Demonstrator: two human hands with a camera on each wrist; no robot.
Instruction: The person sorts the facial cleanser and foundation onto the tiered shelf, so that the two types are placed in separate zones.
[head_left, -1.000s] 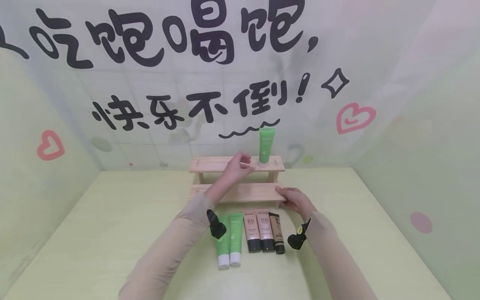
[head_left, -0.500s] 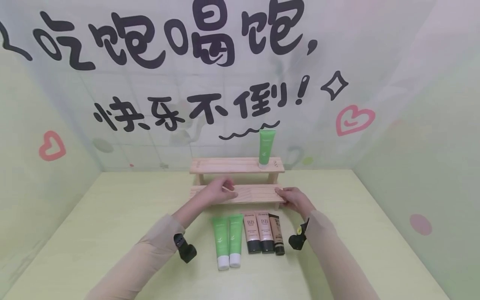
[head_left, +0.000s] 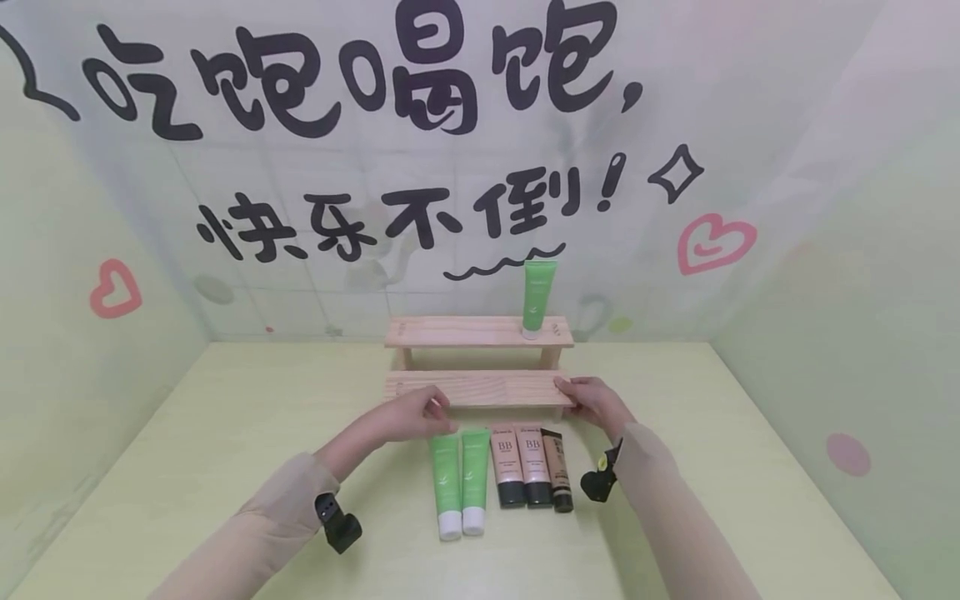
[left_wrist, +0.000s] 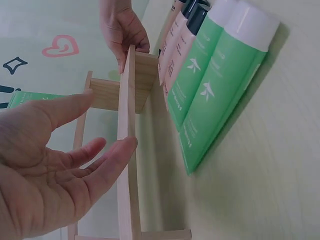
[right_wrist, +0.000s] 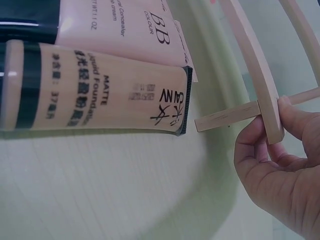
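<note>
My right hand (head_left: 596, 402) grips the right end of the lower board of a two-tier wooden stand (head_left: 480, 387), thumb on top and fingers curled under, as the right wrist view shows. My left hand (head_left: 408, 412) is in front of that board's left half, fingers spread and holding nothing. Just below its fingertips lie two green tubes (head_left: 447, 483) with white caps, side by side on the table. A third green tube (head_left: 537, 300) stands upright, cap down, on the right part of the upper board.
Right of the lying green tubes are two pink BB cream tubes (head_left: 507, 467) and a slim liquid foundation tube (head_left: 557, 471), black caps toward me. The table (head_left: 285, 417) ends at a printed back wall (head_left: 337, 292) behind the stand.
My left hand has moved from beside the standing green tube, down and left past the lower board, toward the lying green tubes. The right hand keeps its grip on the stand.
</note>
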